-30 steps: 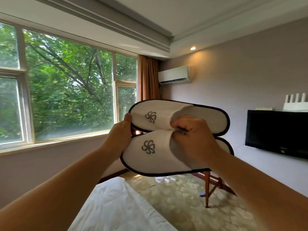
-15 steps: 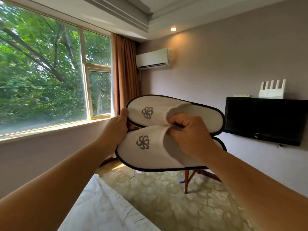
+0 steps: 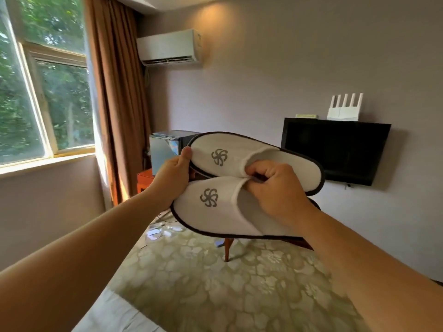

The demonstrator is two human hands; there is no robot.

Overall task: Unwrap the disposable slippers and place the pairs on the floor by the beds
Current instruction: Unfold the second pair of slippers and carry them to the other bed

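Observation:
I hold a pair of white disposable slippers with dark trim and grey pinwheel logos at chest height, side by side, no wrapper on them. The upper slipper (image 3: 239,154) lies just above the lower slipper (image 3: 215,212). My left hand (image 3: 171,180) grips the toe ends from the left, thumb on the upper slipper's rim. My right hand (image 3: 275,190) pinches the openings of both slippers together, fingers tucked inside. The heels are partly hidden behind my right hand and wrist.
A white bed corner (image 3: 115,317) lies at the bottom left, with patterned green floor (image 3: 215,283) beyond. A wooden-legged stand (image 3: 227,248) sits under the slippers, litter (image 3: 158,232) on the floor beside it. Small fridge (image 3: 165,147), wall television (image 3: 335,149), curtain (image 3: 112,92) and window (image 3: 43,92) ring the room.
My head has turned right and slightly down: the window slid left, the television and fridge came into view. The slippers stay in the same two-handed grip.

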